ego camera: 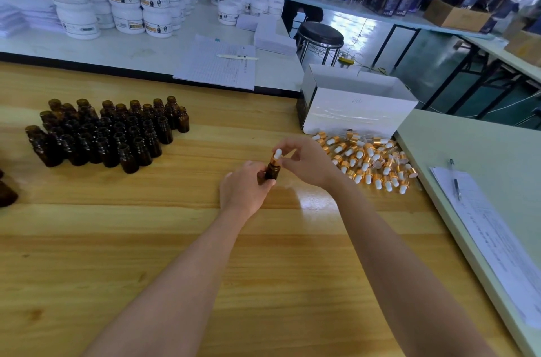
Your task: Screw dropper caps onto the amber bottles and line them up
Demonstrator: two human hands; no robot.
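The left hand [246, 187] has its fingers curled round a small amber bottle [272, 172], holding it upright just above the wooden table [263, 254], presumably so it can't turn. Directly over it, the right hand [307, 162] pinches the gold-collared dropper cap [276, 155] sitting on the bottle's neck between thumb and fingertips, wrist bent inward as for a twist. Both forearms reach forward and converge. The heap of loose caps [369, 160] lies just right of the right hand, and the uncapped bottles [108, 134] stand well off to the left of the left hand, each within easy reach, it seems.
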